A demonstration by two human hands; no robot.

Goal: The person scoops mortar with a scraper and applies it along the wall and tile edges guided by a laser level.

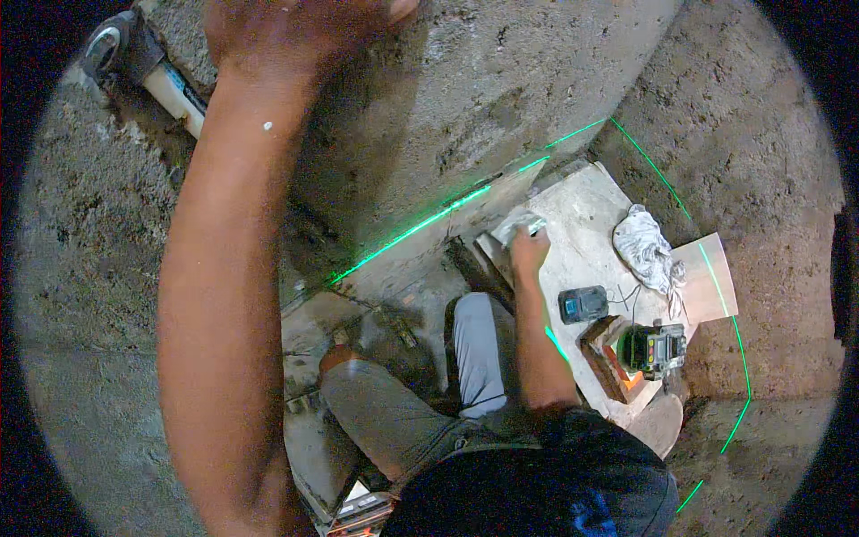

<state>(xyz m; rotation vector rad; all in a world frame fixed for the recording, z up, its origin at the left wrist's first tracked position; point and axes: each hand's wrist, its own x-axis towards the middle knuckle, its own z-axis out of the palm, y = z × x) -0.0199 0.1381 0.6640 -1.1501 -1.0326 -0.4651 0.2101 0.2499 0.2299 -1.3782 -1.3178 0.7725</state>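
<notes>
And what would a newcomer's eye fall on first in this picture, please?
Probably the person's left forearm, looming large along the picture's left side. Then, perhaps, the bright green line slanting low across the wall, and the dark device at right, toward the pale board's lower end.

The left hand (pixel 300 36) is cut by the upper edge of the view, so most of its fingers cannot be seen, nor what they may hold. On the left forearm (pixel 224 295) there is a white speck (pixel 267 126), too small for me to identify. This forearm also hides one end of the pale tool (pixel 174 97). At the right hand (pixel 530 247), a small whitish thing (pixel 519 217) is too unclear to name, and I cannot tell if it is gripped or only touched. The dark shirt (pixel 519 492) and the striped objects (pixel 365 512) beside it are cut by the lower edge. The crumpled cloth (pixel 642 246) covers one part of the pinkish sheet (pixel 711 277).
</notes>
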